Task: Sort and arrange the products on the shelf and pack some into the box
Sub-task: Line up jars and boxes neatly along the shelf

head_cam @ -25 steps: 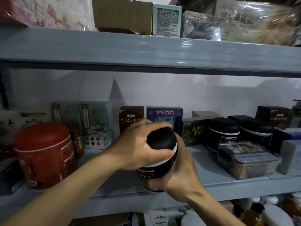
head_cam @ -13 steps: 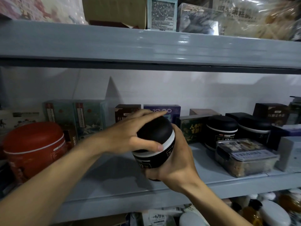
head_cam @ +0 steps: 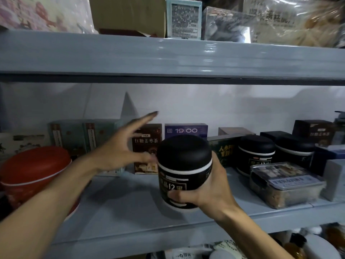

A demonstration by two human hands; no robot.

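The right hand (head_cam: 211,193) comes in from the lower right of the frame. Its grip is wrapped round the lower right side of a black jar (head_cam: 183,171), with the thumb across the front under the label and the other fingers hidden behind. The jar stands upright in the centre of the frame, on or just above the grey shelf (head_cam: 130,212); I cannot tell which. It has a domed black lid, a white band under the lid and a label with a large "12".

The left hand (head_cam: 119,152) reaches in from the lower left. Its grip is wide open, fingers spread and pointing up to the right, and it holds nothing. Its thumb tip is at the left edge of the jar's lid.

At the front of the shelf, a red tub (head_cam: 33,174) stands at the left edge of the frame. A clear plastic snack box (head_cam: 285,184) lies at the right. Just behind that box stand two more black jars (head_cam: 255,154) of the same kind, side by side.

Along the back row, from the left, are teal boxes (head_cam: 71,135), a brown tea box (head_cam: 147,146), a purple box marked "19:00" (head_cam: 186,130) and a dark green box (head_cam: 224,148). A white wall lies behind them.

The upper shelf (head_cam: 168,57) carries a cardboard box (head_cam: 128,14), a pale blue box (head_cam: 183,17) and film-wrapped packages (head_cam: 295,19).
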